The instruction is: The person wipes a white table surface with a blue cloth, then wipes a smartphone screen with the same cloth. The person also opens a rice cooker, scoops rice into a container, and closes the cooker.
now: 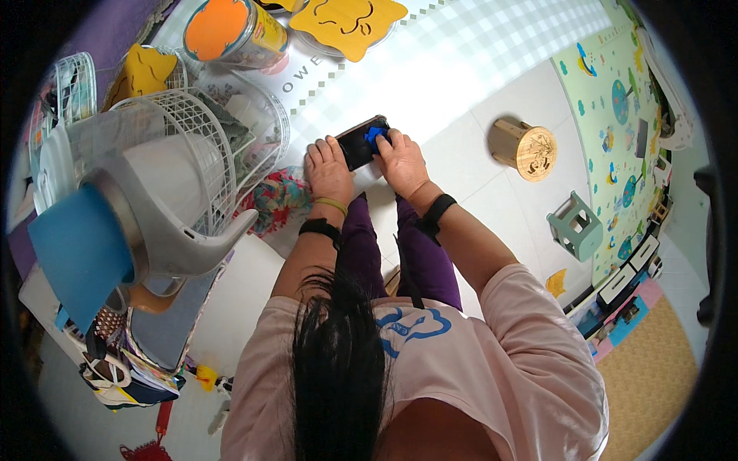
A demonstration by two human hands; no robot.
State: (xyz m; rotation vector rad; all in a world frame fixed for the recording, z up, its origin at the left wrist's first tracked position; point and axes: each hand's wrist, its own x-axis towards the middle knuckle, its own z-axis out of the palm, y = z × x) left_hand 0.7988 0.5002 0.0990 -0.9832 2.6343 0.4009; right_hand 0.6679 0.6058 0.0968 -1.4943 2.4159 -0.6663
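A dark smartphone [356, 151] lies tilted at the near edge of the table, which has a checked cover [438, 75]. My left hand [331, 172] rests at the phone's left end, fingers over its edge. At the right end, my right hand [402, 161] has its fingers on a small bright blue piece [375, 136] on the phone's dark face; its material cannot be told. The fingertips partly cover the blue piece.
White wire baskets [216, 132] and a grey-and-white kettle-like appliance [167, 225] crowd the left. A jar with an orange lid [216, 29] and a yellow cat-face cutout [349, 23] stand farther back. A wooden stool [536, 153] and a green stool [579, 230] are on the floor at right.
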